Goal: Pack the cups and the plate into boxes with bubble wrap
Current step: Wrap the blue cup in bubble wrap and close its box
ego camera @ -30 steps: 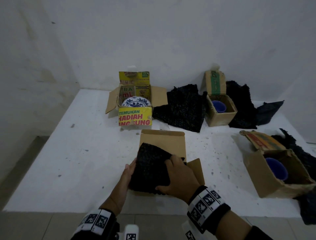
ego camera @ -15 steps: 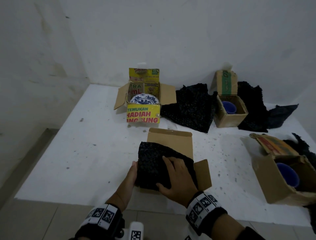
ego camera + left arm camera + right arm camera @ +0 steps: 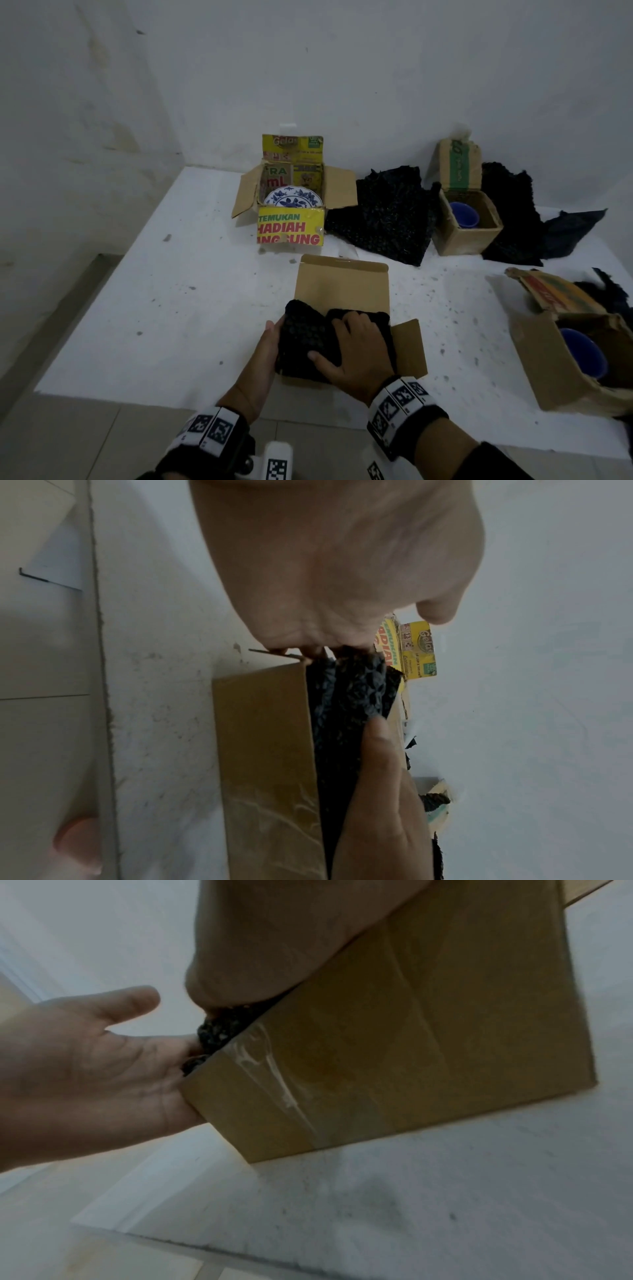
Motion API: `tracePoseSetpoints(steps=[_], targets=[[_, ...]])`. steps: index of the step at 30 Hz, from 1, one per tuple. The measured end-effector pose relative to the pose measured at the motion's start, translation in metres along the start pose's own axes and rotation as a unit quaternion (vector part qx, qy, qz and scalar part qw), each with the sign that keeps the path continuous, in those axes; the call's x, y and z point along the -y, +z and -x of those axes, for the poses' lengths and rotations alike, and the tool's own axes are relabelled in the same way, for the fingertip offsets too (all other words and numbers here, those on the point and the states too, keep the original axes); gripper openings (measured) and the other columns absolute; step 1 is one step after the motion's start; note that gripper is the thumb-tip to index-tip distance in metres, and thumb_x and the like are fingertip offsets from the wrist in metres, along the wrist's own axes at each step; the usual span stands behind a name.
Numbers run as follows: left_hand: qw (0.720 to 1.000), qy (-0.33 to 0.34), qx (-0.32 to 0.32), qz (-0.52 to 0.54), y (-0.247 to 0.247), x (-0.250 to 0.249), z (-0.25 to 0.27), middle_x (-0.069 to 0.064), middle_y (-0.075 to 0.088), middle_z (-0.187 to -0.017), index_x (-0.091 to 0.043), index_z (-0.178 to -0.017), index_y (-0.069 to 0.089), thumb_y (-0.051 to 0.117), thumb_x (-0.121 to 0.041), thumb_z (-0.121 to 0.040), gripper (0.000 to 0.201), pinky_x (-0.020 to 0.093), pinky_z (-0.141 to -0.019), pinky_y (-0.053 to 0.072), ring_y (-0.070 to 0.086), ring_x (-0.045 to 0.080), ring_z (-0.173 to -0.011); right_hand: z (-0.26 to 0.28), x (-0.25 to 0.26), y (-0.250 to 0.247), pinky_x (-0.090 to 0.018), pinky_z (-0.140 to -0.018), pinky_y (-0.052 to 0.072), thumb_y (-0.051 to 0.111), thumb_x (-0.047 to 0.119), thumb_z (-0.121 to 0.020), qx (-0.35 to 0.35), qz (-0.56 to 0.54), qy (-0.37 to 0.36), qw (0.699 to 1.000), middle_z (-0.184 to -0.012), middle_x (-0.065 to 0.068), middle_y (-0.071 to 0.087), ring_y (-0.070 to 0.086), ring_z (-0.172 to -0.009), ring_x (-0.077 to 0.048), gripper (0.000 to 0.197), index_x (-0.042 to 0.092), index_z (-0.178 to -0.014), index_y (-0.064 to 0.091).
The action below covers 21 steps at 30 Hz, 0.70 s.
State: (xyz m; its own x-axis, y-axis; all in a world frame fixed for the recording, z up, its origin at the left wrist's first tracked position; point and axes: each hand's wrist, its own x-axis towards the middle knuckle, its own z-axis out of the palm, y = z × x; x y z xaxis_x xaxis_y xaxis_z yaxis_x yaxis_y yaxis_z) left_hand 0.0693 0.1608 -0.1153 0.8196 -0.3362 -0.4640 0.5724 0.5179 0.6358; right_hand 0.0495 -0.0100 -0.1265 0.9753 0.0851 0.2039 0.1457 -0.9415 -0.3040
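Note:
An open brown box (image 3: 409,346) stands near the table's front edge, stuffed with a black bubble wrap bundle (image 3: 305,339). My left hand (image 3: 270,339) lies flat against the bundle's left side at the box wall. My right hand (image 3: 342,342) presses down on top of the bundle with fingers spread. In the left wrist view my left hand's fingertips (image 3: 308,651) touch the wrap (image 3: 349,691) at the box corner (image 3: 263,737). What the bundle holds is hidden. A blue-patterned plate (image 3: 294,198) leans in a yellow box (image 3: 290,229).
A blue cup (image 3: 464,214) sits in a small open box (image 3: 462,240) at the back right. Another blue cup (image 3: 582,353) lies in a tipped box (image 3: 548,359) at the right edge. Loose black bubble wrap (image 3: 387,212) lies between the back boxes. Walls close in behind and left.
The bubble wrap bundle has sunk lower into the box under my right hand, whose fingers have slid toward the far edge. My left hand stays at the bundle's left side.

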Motion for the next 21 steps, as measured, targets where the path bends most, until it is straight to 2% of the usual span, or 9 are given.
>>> tracePoseSetpoints(steps=[3, 5, 9, 11, 14, 15, 17, 19, 21], targets=[[0.996, 0.018, 0.020, -0.084, -0.003, 0.003, -0.002, 0.002, 0.036, -0.148, -0.022, -0.144, 0.029, 0.015, -0.047, -0.096, 0.056, 0.032, -0.111, 0.025, 0.034, 0.017, -0.134, -0.010, 0.009, -0.004, -0.030, -0.055, 0.039, 0.035, 0.070, -0.081, 0.001, 0.037, 0.024, 0.999, -0.078, -0.002, 0.054, 0.050, -0.069, -0.020, 0.060, 0.016, -0.074, 0.062], [0.991, 0.029, 0.024, -0.127, -0.004, 0.006, -0.004, 0.001, 0.038, -0.147, -0.023, -0.144, 0.029, 0.014, -0.046, -0.095, 0.056, 0.033, -0.112, 0.027, 0.037, 0.015, -0.133, -0.015, 0.016, -0.008, -0.030, -0.051, 0.038, 0.033, 0.069, -0.080, 0.021, 0.081, 0.047, 0.995, -0.075, -0.003, 0.057, 0.052, -0.066, -0.023, 0.061, 0.017, -0.067, 0.063], [0.986, 0.042, 0.030, -0.156, -0.003, 0.005, -0.003, -0.002, 0.038, -0.147, -0.029, -0.141, 0.035, 0.022, -0.053, -0.089, 0.059, 0.035, -0.113, 0.026, 0.037, 0.013, -0.133, -0.013, 0.023, -0.006, -0.034, -0.054, 0.041, 0.038, 0.064, -0.074, 0.037, 0.111, 0.088, 0.989, -0.076, -0.005, 0.054, 0.051, -0.069, -0.025, 0.051, 0.018, -0.070, 0.061], [0.989, 0.044, 0.033, -0.141, -0.001, 0.002, -0.001, -0.002, 0.039, -0.144, -0.030, -0.137, 0.036, 0.024, -0.051, -0.089, 0.054, 0.033, -0.112, 0.025, 0.037, 0.013, -0.132, -0.007, 0.023, -0.001, -0.033, -0.056, 0.041, 0.041, 0.063, -0.076, 0.042, 0.079, 0.093, 0.992, -0.079, -0.003, 0.054, 0.050, -0.071, -0.023, 0.049, 0.018, -0.076, 0.061], [0.990, 0.041, 0.038, -0.129, 0.002, -0.001, 0.002, -0.002, 0.040, -0.144, -0.031, -0.136, 0.035, 0.028, -0.053, -0.082, 0.059, 0.033, -0.114, 0.023, 0.036, 0.013, -0.132, -0.005, 0.019, 0.000, -0.032, -0.059, 0.044, 0.043, 0.065, -0.077, 0.040, 0.016, 0.089, 0.995, -0.086, -0.003, 0.055, 0.052, -0.076, -0.023, 0.054, 0.017, -0.095, 0.060], [0.987, 0.042, 0.035, -0.149, 0.001, -0.001, 0.002, -0.004, 0.042, -0.142, -0.034, -0.133, 0.038, 0.027, -0.054, -0.082, 0.056, 0.032, -0.111, 0.025, 0.039, 0.011, -0.130, -0.007, 0.019, -0.004, -0.032, -0.061, 0.045, 0.040, 0.068, -0.078, 0.048, 0.007, 0.088, 0.995, -0.092, -0.004, 0.055, 0.053, -0.081, -0.024, 0.060, 0.019, -0.106, 0.057], [0.983, 0.042, 0.031, -0.177, 0.001, -0.002, 0.003, -0.008, 0.048, -0.137, -0.037, -0.129, 0.044, 0.025, -0.056, -0.083, 0.054, 0.031, -0.108, 0.030, 0.043, 0.008, -0.126, -0.011, 0.019, -0.014, -0.032, -0.066, 0.044, 0.029, 0.074, -0.078, 0.103, 0.013, 0.079, 0.991, -0.105, -0.007, 0.050, 0.049, -0.091, -0.028, 0.067, 0.032, -0.129, 0.042], [0.980, 0.036, 0.022, -0.194, 0.000, -0.002, 0.002, -0.007, 0.049, -0.138, -0.035, -0.134, 0.042, 0.023, -0.057, -0.083, 0.058, 0.034, -0.111, 0.030, 0.043, 0.010, -0.128, -0.010, 0.021, -0.019, -0.032, -0.069, 0.043, 0.022, 0.075, -0.078, 0.156, 0.046, 0.058, 0.985, -0.113, -0.011, 0.043, 0.044, -0.098, -0.029, 0.065, 0.044, -0.135, 0.031], [0.981, 0.031, 0.017, -0.189, 0.000, -0.003, 0.004, -0.006, 0.043, -0.143, -0.034, -0.136, 0.039, 0.025, -0.059, -0.083, 0.060, 0.038, -0.116, 0.023, 0.038, 0.011, -0.132, -0.008, 0.026, -0.019, -0.033, -0.073, 0.045, 0.023, 0.072, -0.080, 0.184, 0.070, 0.046, 0.979, -0.119, -0.013, 0.037, 0.039, -0.103, -0.030, 0.059, 0.045, -0.131, 0.034]])
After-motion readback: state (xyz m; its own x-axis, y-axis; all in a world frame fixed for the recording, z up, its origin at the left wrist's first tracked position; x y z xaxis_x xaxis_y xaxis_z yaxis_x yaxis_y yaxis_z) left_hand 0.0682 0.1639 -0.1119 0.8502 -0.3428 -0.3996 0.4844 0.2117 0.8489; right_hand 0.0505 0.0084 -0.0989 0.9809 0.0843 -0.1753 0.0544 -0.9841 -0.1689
